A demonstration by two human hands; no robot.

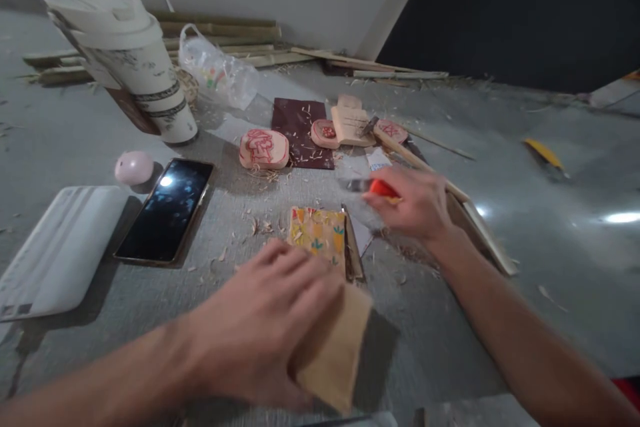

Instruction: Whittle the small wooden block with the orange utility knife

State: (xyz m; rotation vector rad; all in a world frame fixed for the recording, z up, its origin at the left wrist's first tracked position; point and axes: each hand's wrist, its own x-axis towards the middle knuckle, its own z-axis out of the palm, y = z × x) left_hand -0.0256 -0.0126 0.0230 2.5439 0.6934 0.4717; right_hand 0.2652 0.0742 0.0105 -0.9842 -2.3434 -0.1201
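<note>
Blurred by motion, my right hand (413, 203) grips a red and yellow cutter (384, 188) whose blade points left, above the grey surface. My left hand (267, 317) is wrapped over a tan block or board (335, 347) at the front; its fingertips are partly hidden. Just beyond that hand lies a patterned yellow piece (320, 230), with a thin dark-edged tool or strip (353, 247) along its right side. Past the cutter sit an oval block with a red drawing (263, 149), a dark red sheet (303, 130) and a carved pale block (353, 121).
At the left are a tall cup (140, 67), a pink case (134, 167), a phone (167, 210) and a white box (65, 247). Bamboo pieces (225, 30) and a plastic bag (215, 70) lie at the back. A yellow tool (546, 155) is far right. Shavings are scattered about.
</note>
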